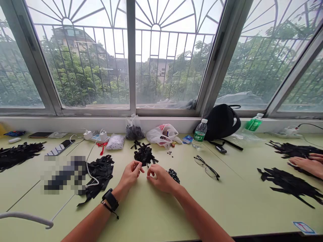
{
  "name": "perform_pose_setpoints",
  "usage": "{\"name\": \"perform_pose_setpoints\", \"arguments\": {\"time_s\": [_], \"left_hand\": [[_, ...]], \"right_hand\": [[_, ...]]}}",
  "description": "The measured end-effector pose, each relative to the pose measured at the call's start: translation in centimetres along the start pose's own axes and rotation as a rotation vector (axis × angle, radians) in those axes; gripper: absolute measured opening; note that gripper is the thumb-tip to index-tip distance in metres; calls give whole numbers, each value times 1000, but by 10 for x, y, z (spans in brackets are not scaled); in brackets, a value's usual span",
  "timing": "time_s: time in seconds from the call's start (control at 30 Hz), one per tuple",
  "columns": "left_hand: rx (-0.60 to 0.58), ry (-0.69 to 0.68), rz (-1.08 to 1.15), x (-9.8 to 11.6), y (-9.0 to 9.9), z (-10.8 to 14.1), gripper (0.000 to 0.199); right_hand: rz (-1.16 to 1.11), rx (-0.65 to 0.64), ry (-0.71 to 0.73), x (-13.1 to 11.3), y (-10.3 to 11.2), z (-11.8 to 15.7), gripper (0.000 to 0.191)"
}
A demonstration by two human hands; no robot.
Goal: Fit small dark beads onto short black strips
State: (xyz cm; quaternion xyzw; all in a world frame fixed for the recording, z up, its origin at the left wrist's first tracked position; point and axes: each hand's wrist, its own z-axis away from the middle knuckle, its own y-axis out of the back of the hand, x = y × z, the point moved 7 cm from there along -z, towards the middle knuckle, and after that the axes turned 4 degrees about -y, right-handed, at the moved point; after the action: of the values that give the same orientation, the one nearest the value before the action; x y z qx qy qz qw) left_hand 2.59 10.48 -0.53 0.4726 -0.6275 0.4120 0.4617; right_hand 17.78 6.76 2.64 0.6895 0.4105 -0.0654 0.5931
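Note:
My left hand, with a black watch on its wrist, is pinched closed over the pale green table; whatever its fingertips hold is too small to make out. Close to its right, my right hand has curled fingers, their tips near the table, and its contents are hidden. A pile of short black strips lies just beyond both hands. Small dark shiny pieces are heaped beside my right hand, and several loose ones lie farther back. Another pile of black strips is left of my left hand.
Glasses, a water bottle, a black bag and plastic bags stand or lie toward the window. A white cable crosses the left side. At the right, another person's hands touch black strips.

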Motion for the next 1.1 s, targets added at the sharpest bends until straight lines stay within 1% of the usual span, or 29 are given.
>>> {"name": "perform_pose_setpoints", "arguments": {"time_s": [0.13,0.2,0.27,0.37,0.4,0.5,0.57,0.73,0.83,0.97,1.1], "left_hand": [[-27,-38,-46,3,-2,2,46],[-36,-57,-99,8,-3,3,45],[-42,-74,-155,13,-4,5,44],[-68,-94,-184,18,-6,6,41],[-83,-98,-181,19,-7,6,40],[-124,-105,-167,19,-9,7,38],[-135,-100,-150,18,-10,7,37],[-95,-69,-128,16,-5,6,41],[-77,-80,-178,16,-1,5,37],[-49,-140,-348,20,2,6,31],[-35,-164,-514,22,2,9,27]], "right_hand": [[-28,6,16,-1,-2,-1,8],[-45,41,5,0,1,-2,6],[-77,102,-33,2,7,-3,3],[-180,166,-104,3,17,-4,14],[-225,156,-113,1,18,-4,18],[-324,74,-91,-5,16,-5,32],[-341,47,-80,-5,14,-5,35],[-365,33,-106,6,9,-7,29],[-391,77,-150,14,12,-8,24],[-356,145,-221,24,15,-9,19],[-235,201,-275,30,18,-7,14]]}}
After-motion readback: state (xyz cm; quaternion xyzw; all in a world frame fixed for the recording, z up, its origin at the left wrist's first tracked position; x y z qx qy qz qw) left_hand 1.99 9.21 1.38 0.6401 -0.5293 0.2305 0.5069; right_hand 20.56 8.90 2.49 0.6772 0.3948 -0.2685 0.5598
